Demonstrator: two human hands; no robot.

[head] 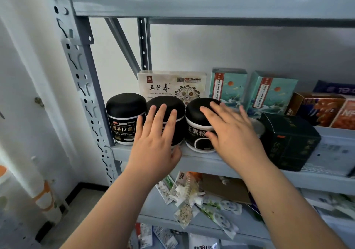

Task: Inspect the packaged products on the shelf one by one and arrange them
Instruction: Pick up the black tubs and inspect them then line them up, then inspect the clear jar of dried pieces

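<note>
- Two bare arms reach up to the shelf (194,159), where three black jars stand in a row at its left end.
- The left hand (155,139) lies flat on the front of the middle jar (167,102). Its fingers are straight and do not grip.
- The right hand (230,131) rests on the lid of the right jar (194,112). Its fingers are spread and straight, its thumb is on the label, and it does not squeeze.
- The left jar (124,118) shows its label to the front, so it is a good one to copy.
- I think the best way is to push both jars softly, keep them standing up, and line them up with labels facing out.
- The dark green box (288,143) sits just beside the right hand, and a bump could shove it.
</note>
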